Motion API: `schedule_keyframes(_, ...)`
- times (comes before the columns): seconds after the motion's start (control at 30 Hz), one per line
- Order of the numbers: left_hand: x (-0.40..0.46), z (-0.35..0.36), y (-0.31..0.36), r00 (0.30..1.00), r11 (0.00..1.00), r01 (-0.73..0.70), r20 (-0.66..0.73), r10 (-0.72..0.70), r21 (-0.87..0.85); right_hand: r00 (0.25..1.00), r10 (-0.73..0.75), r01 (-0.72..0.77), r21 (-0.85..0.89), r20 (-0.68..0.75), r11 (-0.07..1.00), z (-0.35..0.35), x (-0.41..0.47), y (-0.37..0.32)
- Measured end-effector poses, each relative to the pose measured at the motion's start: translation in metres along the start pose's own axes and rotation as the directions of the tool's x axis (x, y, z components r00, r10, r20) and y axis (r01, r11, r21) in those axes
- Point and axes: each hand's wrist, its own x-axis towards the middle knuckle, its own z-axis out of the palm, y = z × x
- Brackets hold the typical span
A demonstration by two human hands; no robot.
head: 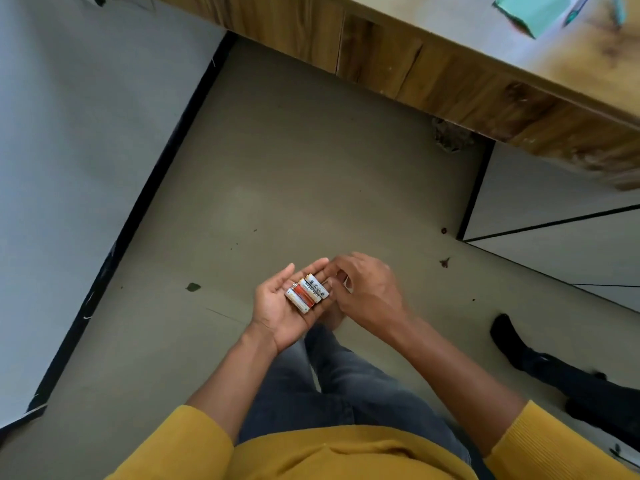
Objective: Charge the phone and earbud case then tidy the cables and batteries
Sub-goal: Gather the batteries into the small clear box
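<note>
A person's left hand (282,308), palm up and flat, cradles three batteries (307,294) so none roll off, while the right hand (363,289), fingers curled, steadies them.

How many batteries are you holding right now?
3 batteries show, side by side across the open left hand: a white one nearest the fingertips, a red-orange one in the middle, another white one nearest the palm. The right hand may hide more.
</note>
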Motion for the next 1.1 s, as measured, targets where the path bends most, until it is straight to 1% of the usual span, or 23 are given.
schedule_keyframes(0.13, -0.010, 0.000, 0.004, 1.000, 1.000, 0.026, 0.009, -0.026, 0.010, 0.999, 0.007, -0.006, 0.028, -0.039, 1.000, 0.006, -0.009, -0.009)
schedule_keyframes(0.33, -0.025, -0.005, 0.015, 0.993, 0.988, 0.117, 0.018, -0.119, 0.097, 0.987, 0.088, -0.083, 0.036, -0.137, 0.996, 0.014, -0.028, -0.032)
schedule_keyframes(0.43, -0.034, -0.005, 0.022, 0.988, 0.980, 0.144, 0.037, -0.150, 0.134, 0.972, 0.141, -0.129, 0.077, -0.186, 0.989, 0.021, -0.041, -0.046)
schedule_keyframes(0.6, -0.048, 0.005, 0.025, 0.981, 0.963, 0.157, 0.073, -0.177, 0.220, 0.947, 0.202, -0.183, 0.097, -0.248, 0.978, 0.035, -0.060, -0.062)
schedule_keyframes(0.7, -0.048, 0.011, 0.026, 0.980, 0.945, 0.158, 0.072, -0.186, 0.287, 0.916, 0.248, -0.213, 0.142, -0.316, 0.967, 0.035, -0.068, -0.065)
schedule_keyframes(0.8, -0.043, 0.021, 0.024, 0.980, 0.928, 0.157, 0.060, -0.188, 0.338, 0.876, 0.296, -0.238, 0.191, -0.382, 0.952, 0.027, -0.071, -0.060)
schedule_keyframes(0.93, -0.033, 0.049, 0.018, 0.984, 0.926, 0.132, 0.070, -0.167, 0.355, 0.836, 0.329, -0.247, 0.235, -0.439, 0.940, 0.003, -0.063, -0.043)
schedule_keyframes(1.1, 0.009, 0.087, 0.005, 0.988, 0.934, 0.096, 0.082, -0.132, 0.343, 0.813, 0.304, -0.237, 0.195, -0.497, 0.952, -0.039, -0.033, 0.007)
